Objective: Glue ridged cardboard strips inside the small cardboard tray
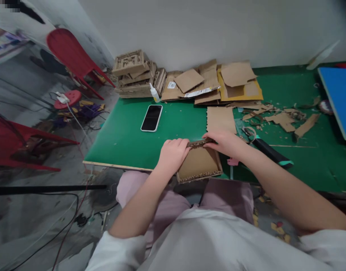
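Note:
A shallow cardboard tray [199,163] with raised corrugated edges lies at the table's front edge, partly overhanging it. My left hand [174,154] is closed on the tray's far left corner. At the far right corner, my right hand [219,143] has its fingers closed on the same far edge. A flat cardboard piece [220,119] lies just beyond my right hand. Near my right wrist are a black and teal tool [271,151] and a small pink item [233,162].
A phone [152,118] lies on the green table [122,135]. Behind it stand a glue bottle [154,93] and stacked cardboard frames [133,73]. Cardboard sheets [190,81] and scraps [284,119] lie further right, beside a blue board [339,98]. Red chairs [68,49] stand left, near a person.

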The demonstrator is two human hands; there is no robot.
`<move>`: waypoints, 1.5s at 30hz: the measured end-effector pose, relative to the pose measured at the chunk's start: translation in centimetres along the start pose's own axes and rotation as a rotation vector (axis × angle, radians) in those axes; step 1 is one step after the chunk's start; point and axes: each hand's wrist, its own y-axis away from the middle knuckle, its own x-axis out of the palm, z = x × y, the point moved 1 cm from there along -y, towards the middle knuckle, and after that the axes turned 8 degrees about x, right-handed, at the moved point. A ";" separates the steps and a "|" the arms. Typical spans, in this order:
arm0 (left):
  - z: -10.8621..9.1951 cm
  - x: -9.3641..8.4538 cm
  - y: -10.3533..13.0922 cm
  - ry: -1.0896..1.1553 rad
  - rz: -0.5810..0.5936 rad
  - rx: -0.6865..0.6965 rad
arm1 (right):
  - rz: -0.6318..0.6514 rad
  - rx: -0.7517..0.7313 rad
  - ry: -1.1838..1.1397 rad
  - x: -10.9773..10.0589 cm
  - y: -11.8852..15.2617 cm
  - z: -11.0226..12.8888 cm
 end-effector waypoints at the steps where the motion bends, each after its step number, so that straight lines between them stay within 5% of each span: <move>1: -0.3 -0.9 0.4 -0.009 -0.050 0.021 | -0.050 -0.012 -0.027 -0.6 0.6 0.3; 8: -1.1 -5.5 1.6 0.104 -0.327 0.087 | -0.317 -0.102 -0.034 -4.6 3.1 3.0; 25: -2.3 -7.8 1.9 0.224 -0.321 0.027 | -0.401 -0.167 0.009 -6.2 3.7 5.9; 45: -1.9 -9.1 2.4 0.364 -0.354 -0.053 | -0.443 -0.158 0.003 -6.7 3.9 5.7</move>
